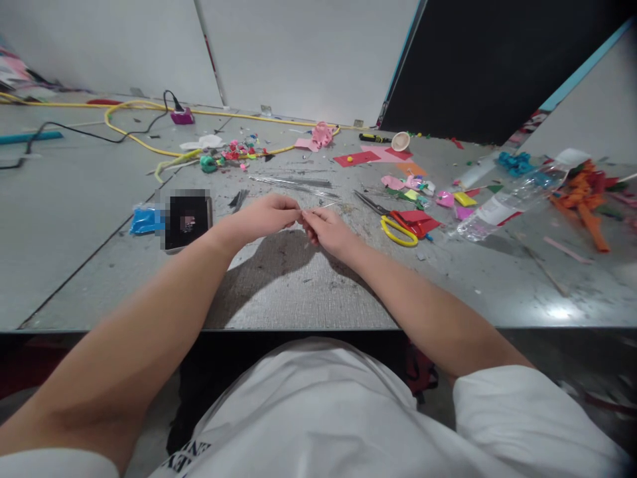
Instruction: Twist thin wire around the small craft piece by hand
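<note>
Over grey table (279, 292), left hand (266, 216) and right hand (328, 231) pinch a thin wire (318, 207) lying left-right.

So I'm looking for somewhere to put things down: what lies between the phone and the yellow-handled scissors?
In the head view, both hands, left hand and right hand, pinch a thin wire between the phone and scissors.

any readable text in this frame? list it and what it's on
White shirt: dark print at the bottom edge, cut off by the frame; only fragments like "EN" show, not readable as a word.
Plastic bottle: label too blurred to read.
Phone: screen pixelated, nothing legible.
Blue packet: no legible print.
Nothing else carries text.
</note>
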Demonstrator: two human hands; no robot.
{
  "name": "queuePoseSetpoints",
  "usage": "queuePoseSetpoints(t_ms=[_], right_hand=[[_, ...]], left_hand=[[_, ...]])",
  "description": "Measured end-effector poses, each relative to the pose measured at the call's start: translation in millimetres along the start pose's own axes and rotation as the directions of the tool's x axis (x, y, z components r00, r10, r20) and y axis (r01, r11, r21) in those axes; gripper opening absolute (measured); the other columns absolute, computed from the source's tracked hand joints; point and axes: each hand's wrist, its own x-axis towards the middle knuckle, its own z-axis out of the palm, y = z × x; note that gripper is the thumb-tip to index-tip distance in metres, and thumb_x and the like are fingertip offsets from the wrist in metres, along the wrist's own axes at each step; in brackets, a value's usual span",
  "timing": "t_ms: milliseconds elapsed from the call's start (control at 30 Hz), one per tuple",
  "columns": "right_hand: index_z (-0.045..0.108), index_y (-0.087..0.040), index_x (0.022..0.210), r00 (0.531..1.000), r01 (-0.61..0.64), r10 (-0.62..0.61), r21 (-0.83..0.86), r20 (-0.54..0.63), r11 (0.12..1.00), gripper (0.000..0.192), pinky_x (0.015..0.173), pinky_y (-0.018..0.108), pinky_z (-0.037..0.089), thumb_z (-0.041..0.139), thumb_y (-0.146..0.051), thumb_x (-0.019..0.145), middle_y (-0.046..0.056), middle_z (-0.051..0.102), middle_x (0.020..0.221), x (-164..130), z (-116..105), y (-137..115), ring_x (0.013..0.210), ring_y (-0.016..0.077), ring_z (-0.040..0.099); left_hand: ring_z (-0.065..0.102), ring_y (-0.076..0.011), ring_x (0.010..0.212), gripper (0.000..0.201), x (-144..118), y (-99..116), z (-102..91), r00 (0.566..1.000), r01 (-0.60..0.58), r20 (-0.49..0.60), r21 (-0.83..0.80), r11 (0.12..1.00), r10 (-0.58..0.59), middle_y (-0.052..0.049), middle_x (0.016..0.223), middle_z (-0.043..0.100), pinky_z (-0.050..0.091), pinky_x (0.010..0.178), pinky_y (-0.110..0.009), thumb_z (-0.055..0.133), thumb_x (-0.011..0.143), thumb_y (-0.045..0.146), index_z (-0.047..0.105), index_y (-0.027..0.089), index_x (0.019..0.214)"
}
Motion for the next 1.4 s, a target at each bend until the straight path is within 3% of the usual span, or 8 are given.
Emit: queuePoseSetpoints(t_ms=[200,400,600,800,1233,1400], right_hand=[[0.057,-0.022,0.075,0.998,-0.021,0.024,-0.046,0.059,0.999,0.041,0.059,0.026,0.041,0.058,-0.039,0.112,-0.003,0.055,0.065,-0.2,0.2,-2.9,0.059,0.0123,0.049],[0.057,-0.022,0.078,0.998,-0.017,0.021,-0.071,0.054,0.997,0.037,0.058,0.026,0.041,0.057,-0.035,0.112,-0.002,0.057,0.067,-1.6,1.1,-1.8,0.059,0.0124,0.051],[0.058,-0.023,0.082,0.997,0.034,-0.023,-0.163,0.069,0.986,0.034,0.063,0.027,0.043,0.055,-0.038,0.113,-0.002,0.058,0.070,-2.8,-0.7,1.6,0.063,0.0136,0.055],[0.055,-0.023,0.074,0.991,0.122,-0.093,-0.352,0.097,0.928,0.039,0.066,0.030,0.037,0.055,-0.035,0.111,0.000,0.060,0.071,-6.1,-3.9,-5.0,0.071,0.0168,0.054],[0.055,-0.024,0.075,0.988,0.138,-0.103,-0.358,0.116,0.923,0.037,0.068,0.032,0.038,0.053,-0.035,0.110,0.001,0.059,0.072,-7.0,-4.4,-4.0,0.072,0.0185,0.054],[0.055,-0.024,0.074,0.986,0.151,-0.114,-0.384,0.118,0.911,0.037,0.068,0.032,0.037,0.054,-0.034,0.110,0.001,0.059,0.071,-5.9,-4.9,-4.0,0.073,0.0192,0.054]], left_hand=[[0.058,-0.0180,0.066,0.025,1.2,-1.8,1.4,0.996,-0.045,0.080,0.189,0.981,0.030,-0.003,0.072,0.066,0.042,0.062,-0.031,0.056,0.091,0.037,0.063,0.023,0.073],[0.062,-0.0204,0.071,0.029,1.8,-3.2,3.1,0.993,-0.069,0.116,0.290,0.955,0.036,-0.004,0.076,0.069,0.047,0.067,-0.031,0.048,0.096,0.041,0.064,0.022,0.079],[0.066,-0.0213,0.076,0.030,0.4,-3.2,3.1,0.987,-0.044,0.162,0.296,0.954,-0.005,-0.006,0.085,0.073,0.049,0.072,-0.031,0.045,0.099,0.042,0.067,0.023,0.089],[0.068,-0.0217,0.077,0.022,0.1,-2.4,4.1,0.980,-0.024,0.195,0.334,0.942,-0.044,-0.008,0.088,0.077,0.048,0.071,-0.030,0.049,0.095,0.037,0.063,0.023,0.086],[0.068,-0.0229,0.078,0.024,-2.8,2.2,5.2,0.978,-0.012,0.199,0.336,0.942,-0.059,-0.007,0.085,0.076,0.049,0.074,-0.032,0.049,0.094,0.036,0.068,0.022,0.092],[0.070,-0.0263,0.087,0.030,-3.0,2.6,5.1,0.980,-0.030,0.189,0.419,0.908,-0.055,-0.009,0.090,0.076,0.050,0.083,-0.034,0.047,0.096,0.036,0.074,0.022,0.102]])
